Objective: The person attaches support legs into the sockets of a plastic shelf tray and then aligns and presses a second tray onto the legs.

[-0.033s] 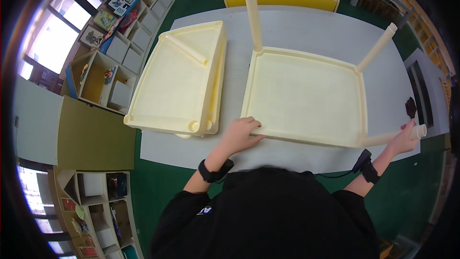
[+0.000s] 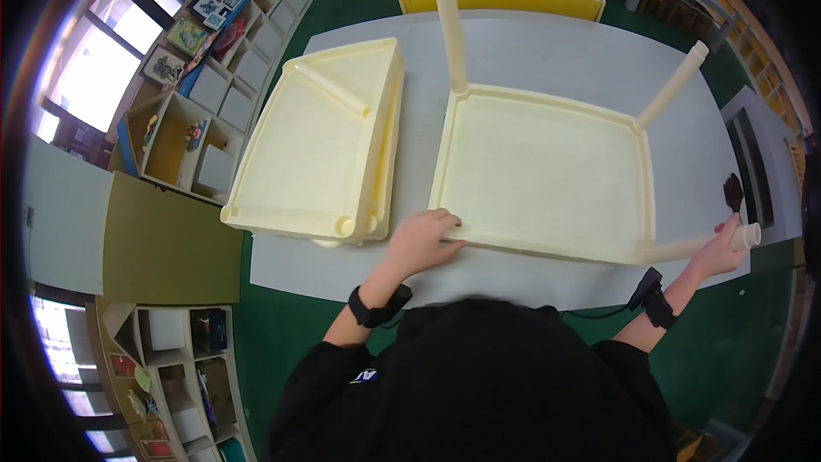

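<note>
A cream plastic table lies upside down on a white table. Two of its legs stand up at the far corners. A third leg juts out sideways from the near right corner, and my right hand is closed around its outer end. My left hand lies on the near left corner, fingers curled over the rim. To the left sits a second overturned cream table top with a loose leg lying inside it.
A yellow chair back stands at the white table's far edge. Open shelving units with books and toys line the left side. A small dark object sits by the table's right edge. The floor is green.
</note>
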Tool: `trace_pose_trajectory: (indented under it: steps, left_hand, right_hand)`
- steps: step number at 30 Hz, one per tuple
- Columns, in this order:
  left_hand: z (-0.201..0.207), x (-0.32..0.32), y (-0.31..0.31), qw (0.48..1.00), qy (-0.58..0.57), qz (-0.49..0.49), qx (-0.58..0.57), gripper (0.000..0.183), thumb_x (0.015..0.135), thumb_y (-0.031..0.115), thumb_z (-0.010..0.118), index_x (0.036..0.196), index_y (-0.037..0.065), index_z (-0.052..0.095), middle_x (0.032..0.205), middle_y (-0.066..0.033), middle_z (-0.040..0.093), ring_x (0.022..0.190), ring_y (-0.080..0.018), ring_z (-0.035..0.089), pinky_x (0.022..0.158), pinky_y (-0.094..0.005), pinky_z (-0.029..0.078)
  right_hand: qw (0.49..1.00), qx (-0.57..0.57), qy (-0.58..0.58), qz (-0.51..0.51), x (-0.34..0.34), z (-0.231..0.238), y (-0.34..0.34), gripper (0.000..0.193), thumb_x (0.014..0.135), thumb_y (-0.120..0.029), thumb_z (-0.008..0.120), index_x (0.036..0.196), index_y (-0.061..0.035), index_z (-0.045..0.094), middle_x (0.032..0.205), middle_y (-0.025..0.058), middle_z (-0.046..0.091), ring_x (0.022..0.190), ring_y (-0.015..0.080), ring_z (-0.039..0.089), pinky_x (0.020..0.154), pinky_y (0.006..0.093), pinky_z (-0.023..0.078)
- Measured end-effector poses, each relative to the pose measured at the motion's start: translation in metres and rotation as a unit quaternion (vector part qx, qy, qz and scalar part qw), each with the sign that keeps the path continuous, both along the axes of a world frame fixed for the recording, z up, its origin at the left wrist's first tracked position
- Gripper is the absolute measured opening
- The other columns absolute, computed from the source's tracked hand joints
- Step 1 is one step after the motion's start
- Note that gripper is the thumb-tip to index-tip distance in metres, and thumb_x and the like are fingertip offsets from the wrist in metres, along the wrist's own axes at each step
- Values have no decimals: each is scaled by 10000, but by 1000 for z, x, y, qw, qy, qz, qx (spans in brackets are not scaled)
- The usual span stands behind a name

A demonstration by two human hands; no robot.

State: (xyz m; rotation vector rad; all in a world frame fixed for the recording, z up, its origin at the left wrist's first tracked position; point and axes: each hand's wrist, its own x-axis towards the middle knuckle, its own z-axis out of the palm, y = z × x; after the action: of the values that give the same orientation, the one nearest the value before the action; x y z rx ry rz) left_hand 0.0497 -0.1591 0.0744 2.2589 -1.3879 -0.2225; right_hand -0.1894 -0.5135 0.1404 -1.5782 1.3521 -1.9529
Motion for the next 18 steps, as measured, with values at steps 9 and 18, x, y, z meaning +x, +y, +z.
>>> trace_pose_trajectory:
  steps: [9,18]
  left_hand:
    - [27,4,16,973,39,215,-79,168,736,223,582,785,62,594,632,-58,571,537,-187,550,493,-298,433]
    - [79,16,17,970,-43,233,60,200,758,227,558,846,57,616,683,-102,601,601,-216,579,543,-299,446]
  right_hand:
    - [992,-21,-18,124,-3,-14,-27,187,753,-146,625,731,-10,497,596,29,496,527,106,468,505,247,385]
    - [983,-34,-5,182,2,-21,-125,213,747,-179,635,762,-18,497,615,29,512,533,106,484,519,237,389]
